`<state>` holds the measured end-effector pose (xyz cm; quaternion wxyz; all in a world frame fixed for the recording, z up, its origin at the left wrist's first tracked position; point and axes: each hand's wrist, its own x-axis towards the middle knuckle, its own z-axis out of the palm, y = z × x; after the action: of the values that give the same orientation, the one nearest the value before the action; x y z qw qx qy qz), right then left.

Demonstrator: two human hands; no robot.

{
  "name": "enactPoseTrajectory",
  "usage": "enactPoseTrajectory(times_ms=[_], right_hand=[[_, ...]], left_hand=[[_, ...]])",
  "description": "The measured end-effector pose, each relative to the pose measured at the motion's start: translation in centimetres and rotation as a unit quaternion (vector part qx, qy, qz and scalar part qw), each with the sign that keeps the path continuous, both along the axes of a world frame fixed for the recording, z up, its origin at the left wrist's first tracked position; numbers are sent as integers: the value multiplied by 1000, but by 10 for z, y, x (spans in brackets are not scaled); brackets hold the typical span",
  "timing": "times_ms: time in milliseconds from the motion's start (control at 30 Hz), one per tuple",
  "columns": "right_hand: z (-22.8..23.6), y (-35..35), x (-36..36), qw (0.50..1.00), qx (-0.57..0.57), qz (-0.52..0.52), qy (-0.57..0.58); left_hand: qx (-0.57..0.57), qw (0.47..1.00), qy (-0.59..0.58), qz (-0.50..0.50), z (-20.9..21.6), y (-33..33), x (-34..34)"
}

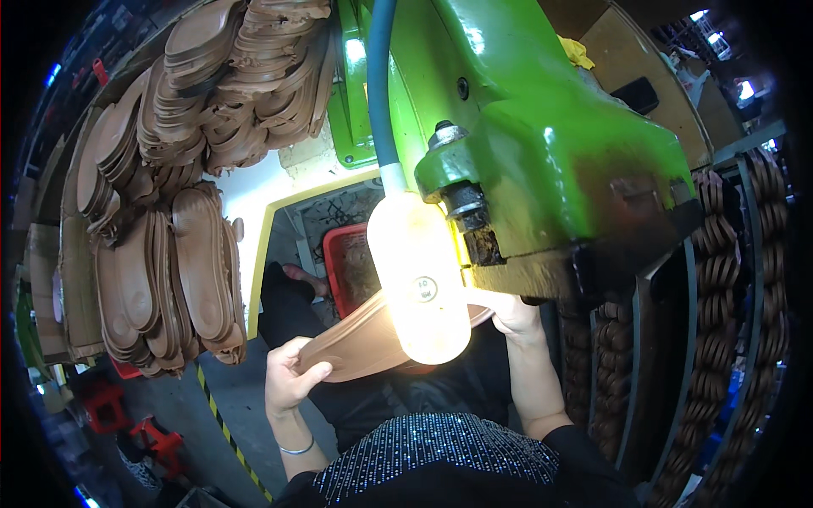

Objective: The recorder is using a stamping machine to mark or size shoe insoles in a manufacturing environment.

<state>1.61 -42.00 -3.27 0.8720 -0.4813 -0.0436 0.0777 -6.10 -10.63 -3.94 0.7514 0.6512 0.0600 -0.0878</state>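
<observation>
A brown shoe sole [357, 344] is stretched between my two hands, below the head of a green machine [542, 161]. My left hand [292, 374] grips its left end, thumb on top and fingers behind the edge. At the other end, my right hand [513, 318] is closed on the sole, close under the machine's dark lower part. A glowing oblong lamp [421, 288] hides the sole's middle and part of my right fingers' grip.
Stacked brown soles [203, 262] with ragged edges cover the bench at left. A red bin [340, 254] sits below the yellow-edged opening [261, 245]. Racks of brown soles [711, 254] stand at right. A blue-grey lamp hose [380, 85] hangs before the machine.
</observation>
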Motion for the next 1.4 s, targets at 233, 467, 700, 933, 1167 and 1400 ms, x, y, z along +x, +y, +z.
enactPoseTrajectory(times_ms=[233, 467, 700, 933, 1167, 1400], right_hand=[[21, -10, -4, 971, -215, -104, 13], [20, -45, -16, 974, -92, -202, 40], [28, -10, -10, 982, -72, -158, 69], [27, 14, 9, 994, -97, -38, 44], [28, 24, 3, 982, -172, -71, -16], [-27, 3, -87, 959, -256, 66, 99]], left_hand=[[256, 943, -160, -141, 40, -59, 60], [262, 912, -291, -124, 67, -84, 89], [280, 941, -165, -94, 58, -67, 60], [248, 965, -61, -56, 39, -58, 10], [104, 986, -127, 1, 28, -112, 61], [96, 961, -261, 9, 5, -146, 72]])
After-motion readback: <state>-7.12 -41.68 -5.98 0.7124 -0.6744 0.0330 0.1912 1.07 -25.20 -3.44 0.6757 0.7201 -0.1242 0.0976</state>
